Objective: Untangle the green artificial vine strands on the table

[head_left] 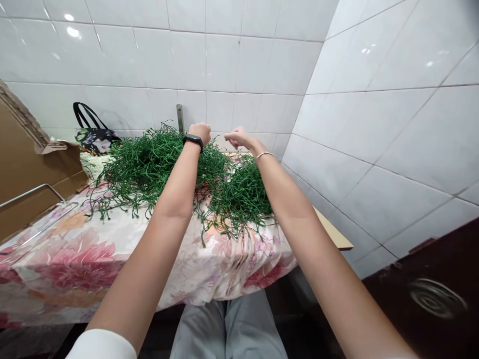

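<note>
My left hand [201,131], with a black band at its wrist, is closed in a fist above the back of a large heap of green plant stems [149,159]. Its fingers face away, so what they hold is hidden. Level with it and a little to the right, my right hand [239,137] is also closed, its fingers curled; I cannot make out anything in them. A gap separates the two hands. Below my right hand and forearm lies a smaller pile of green stems [243,192], with thin strands trailing toward the front edge.
A flowered cloth [127,239] covers the table and bunches at the front. On the left stand a cardboard box [41,159], a bent metal wire [45,187] and a dark flowered bag [97,137]. An upright metal strip [180,118] stands near the tiled wall [224,65].
</note>
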